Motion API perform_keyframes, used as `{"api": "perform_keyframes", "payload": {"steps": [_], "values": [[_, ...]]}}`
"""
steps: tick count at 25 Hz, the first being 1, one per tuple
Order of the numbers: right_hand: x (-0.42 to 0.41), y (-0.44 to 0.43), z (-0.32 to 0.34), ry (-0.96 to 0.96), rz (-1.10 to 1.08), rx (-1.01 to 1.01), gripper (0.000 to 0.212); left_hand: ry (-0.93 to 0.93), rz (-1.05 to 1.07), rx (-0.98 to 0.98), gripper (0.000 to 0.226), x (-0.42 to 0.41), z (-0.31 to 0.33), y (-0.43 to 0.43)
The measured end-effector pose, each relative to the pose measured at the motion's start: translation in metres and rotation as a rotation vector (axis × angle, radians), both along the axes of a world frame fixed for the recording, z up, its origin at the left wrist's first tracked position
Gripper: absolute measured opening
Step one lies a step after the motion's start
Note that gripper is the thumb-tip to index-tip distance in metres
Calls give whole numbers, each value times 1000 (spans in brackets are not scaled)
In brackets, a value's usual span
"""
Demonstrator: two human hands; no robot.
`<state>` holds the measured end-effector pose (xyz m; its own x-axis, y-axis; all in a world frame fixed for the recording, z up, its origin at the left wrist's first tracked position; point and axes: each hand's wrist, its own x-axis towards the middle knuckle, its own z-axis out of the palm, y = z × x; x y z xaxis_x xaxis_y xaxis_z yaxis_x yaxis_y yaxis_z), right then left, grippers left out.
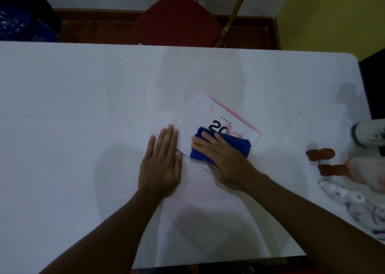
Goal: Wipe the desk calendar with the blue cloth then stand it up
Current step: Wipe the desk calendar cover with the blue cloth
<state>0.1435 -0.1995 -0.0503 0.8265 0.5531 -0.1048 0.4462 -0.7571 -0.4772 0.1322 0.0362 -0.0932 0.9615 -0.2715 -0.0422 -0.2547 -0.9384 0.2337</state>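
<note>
both my bare forearms reach up from the near edge over the white table (73, 107). my left hand (161, 165) lies flat and open, palm down, fingers straight and together, holding nothing; its thumb side rests against the near-left edge of the flat white desk calendar with a pink top strip (200, 111), and its fingertips reach the calendar's left corner.

just right of it, my right hand (220, 157) is spread palm down on the folded dark blue cloth (239, 143), pressing it onto the calendar rather than gripping it; my fingers lie across the cloth's left part, and its right end sticks out past my knuckles. the cloth covers the lower part of the calendar's face, right under big black digits "20", with small digits "2569" above them. the calendar lies flat on the table, turned at an angle, near the middle and a little to the right.

off at the right edge of the table sit some small reddish-brown pieces (320, 154) and a pale patterned heap i cannot make out.

beyond the far edge stands a red padded chair with a gold metal frame (177, 19), against a white wall, with a yellow wall (333, 13) to the right.
</note>
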Motion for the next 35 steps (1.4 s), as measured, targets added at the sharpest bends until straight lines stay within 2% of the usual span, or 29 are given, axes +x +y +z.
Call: {"api": "perform_keyframes", "payload": {"steps": [4,10,14,17,19,21,23,27,31,35], "values": [[-5,-7,3,25,-17,11,58,-10,-10,2,65,0,-1,0],[47,41,-3,76,-172,-6,58,2,-13,19,64,0,-2,0],[16,21,0,3,-187,157,56,-12,-11,11,66,-1,-1,0],[18,18,0,83,-465,299,53,-18,9,-8,69,-1,0,0],[42,30,2,151,-597,312,51,-14,24,-28,70,-1,1,0],[62,44,2,156,-521,253,51,-7,27,-29,69,-2,2,0],[68,50,-1,127,-322,184,50,0,25,-21,69,-1,2,0],[35,31,3,54,-81,143,54,4,21,-15,68,-2,2,-1],[-3,-6,9,67,24,139,51,2,21,-16,69,-1,2,0],[21,11,11,121,-14,141,52,-8,21,-7,67,0,1,-1]]}}
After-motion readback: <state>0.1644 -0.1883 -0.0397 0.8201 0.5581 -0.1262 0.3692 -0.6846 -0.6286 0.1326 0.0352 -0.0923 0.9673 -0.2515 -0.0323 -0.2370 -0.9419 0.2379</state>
